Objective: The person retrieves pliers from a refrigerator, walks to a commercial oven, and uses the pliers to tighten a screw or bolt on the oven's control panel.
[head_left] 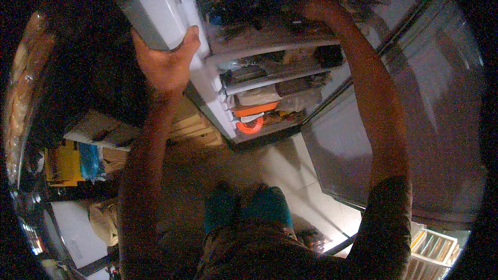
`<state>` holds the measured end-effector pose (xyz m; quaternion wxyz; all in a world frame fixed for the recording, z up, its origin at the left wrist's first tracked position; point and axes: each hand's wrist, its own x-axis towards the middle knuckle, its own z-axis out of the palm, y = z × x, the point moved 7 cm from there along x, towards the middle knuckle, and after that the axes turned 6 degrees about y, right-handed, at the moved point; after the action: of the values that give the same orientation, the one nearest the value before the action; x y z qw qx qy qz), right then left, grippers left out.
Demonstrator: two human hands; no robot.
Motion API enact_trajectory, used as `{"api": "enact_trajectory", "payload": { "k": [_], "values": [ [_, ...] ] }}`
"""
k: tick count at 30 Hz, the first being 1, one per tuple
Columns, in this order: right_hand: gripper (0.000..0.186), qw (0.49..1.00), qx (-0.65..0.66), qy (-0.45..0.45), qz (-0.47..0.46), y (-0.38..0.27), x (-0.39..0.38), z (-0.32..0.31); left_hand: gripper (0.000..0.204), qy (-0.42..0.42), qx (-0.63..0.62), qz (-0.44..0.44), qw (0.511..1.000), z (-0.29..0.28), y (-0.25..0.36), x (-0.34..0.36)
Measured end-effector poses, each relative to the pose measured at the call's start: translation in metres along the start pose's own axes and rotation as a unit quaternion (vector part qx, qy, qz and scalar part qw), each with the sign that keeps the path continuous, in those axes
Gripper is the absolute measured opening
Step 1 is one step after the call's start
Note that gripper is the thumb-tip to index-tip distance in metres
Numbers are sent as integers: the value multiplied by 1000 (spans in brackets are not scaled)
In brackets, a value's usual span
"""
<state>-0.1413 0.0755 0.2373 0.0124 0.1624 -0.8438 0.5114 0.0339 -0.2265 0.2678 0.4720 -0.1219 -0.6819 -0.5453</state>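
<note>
My left hand is wrapped round the white edge of an upright door or side panel, thumb on its inner face and fingers out of sight behind. Beside it is a column of white-edged shelves, something like the inside of a refrigerator door. Over the upper shelf reaches my right hand, among dark items too dim to name. Its fingers are lost in shadow, so any grip cannot be made out. Lower down lie an orange tray-like thing and a round bright orange object.
To the right stands a large grey panel, with a white rack low beyond it. At the left are a yellow box, a blue package and a white box. Pale tiled floor shows below the shelves.
</note>
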Motion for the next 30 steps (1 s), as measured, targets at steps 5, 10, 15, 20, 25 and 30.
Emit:
{"api": "enact_trajectory", "payload": {
  "k": [5, 10, 15, 20, 25, 30],
  "values": [
    [37, 999, -11, -25, 18, 4, -3, 9, 68, 2, 21, 1, 1000, -2, -6, 0],
    [35, 999, -15, -28, 22, 9, -9, 25, 70, 17, 10, -6, 1000, -5, -4, -1],
    [34, 1000, -16, 6, 6, 5, -3, 23, 70, -11, 20, -23, 999, -2, 3, -3],
    [33, 999, -33, 28, -32, -9, 9, 40, 71, -4, 44, 10, 999, -3, 12, -4],
    [31, 997, -57, 34, -46, -11, 23, 51, 74, -3, -4, -93, 996, 10, -3, -3],
    [30, 998, -45, 3, -36, -15, 18, 59, 76, 7, 105, -37, 994, 11, 4, 15]
  ]
}}
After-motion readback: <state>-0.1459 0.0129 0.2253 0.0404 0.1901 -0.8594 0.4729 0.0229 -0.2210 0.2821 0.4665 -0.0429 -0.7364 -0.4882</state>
